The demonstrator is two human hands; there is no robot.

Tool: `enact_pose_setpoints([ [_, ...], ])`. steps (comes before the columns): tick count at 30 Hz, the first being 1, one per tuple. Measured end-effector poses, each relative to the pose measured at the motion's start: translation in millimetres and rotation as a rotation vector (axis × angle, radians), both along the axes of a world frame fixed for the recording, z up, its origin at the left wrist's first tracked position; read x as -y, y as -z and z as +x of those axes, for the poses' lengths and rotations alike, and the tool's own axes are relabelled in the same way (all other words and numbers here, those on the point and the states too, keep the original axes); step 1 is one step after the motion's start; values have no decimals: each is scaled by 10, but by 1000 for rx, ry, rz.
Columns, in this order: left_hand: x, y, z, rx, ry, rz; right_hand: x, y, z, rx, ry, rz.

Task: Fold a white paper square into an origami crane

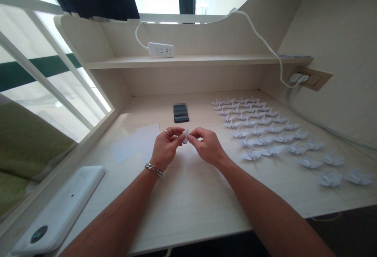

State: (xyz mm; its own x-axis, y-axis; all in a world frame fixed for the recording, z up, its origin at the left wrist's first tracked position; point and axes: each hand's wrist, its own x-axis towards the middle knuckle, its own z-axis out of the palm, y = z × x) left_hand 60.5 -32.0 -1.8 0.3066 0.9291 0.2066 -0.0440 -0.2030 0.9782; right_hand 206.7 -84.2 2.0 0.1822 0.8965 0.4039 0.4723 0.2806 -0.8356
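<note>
My left hand and my right hand meet above the middle of the pale desk. Both pinch a small folded piece of white paper between thumb and fingers. The left hand wears a ring and a chain bracelet on the wrist. Sheets of white paper lie flat just left of my left hand. Rows of several finished white paper cranes cover the desk to the right of my right hand.
A dark phone lies behind my hands. A white device rests at the desk's front left edge. A white power strip sits on the shelf, and its cable runs to a wall socket at the right.
</note>
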Motion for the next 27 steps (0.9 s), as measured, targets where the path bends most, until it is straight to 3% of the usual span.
enact_pose_setpoints([
  [10,-21,43,-22,19,77,-102,-111,75,49,-530,-162,-135],
  [22,-42,77,-26,181,146,-285,-110,61,18,-641,-194,-209],
  [27,-48,95,-11,190,121,-275,-126,99,-1,-585,-140,-159],
])
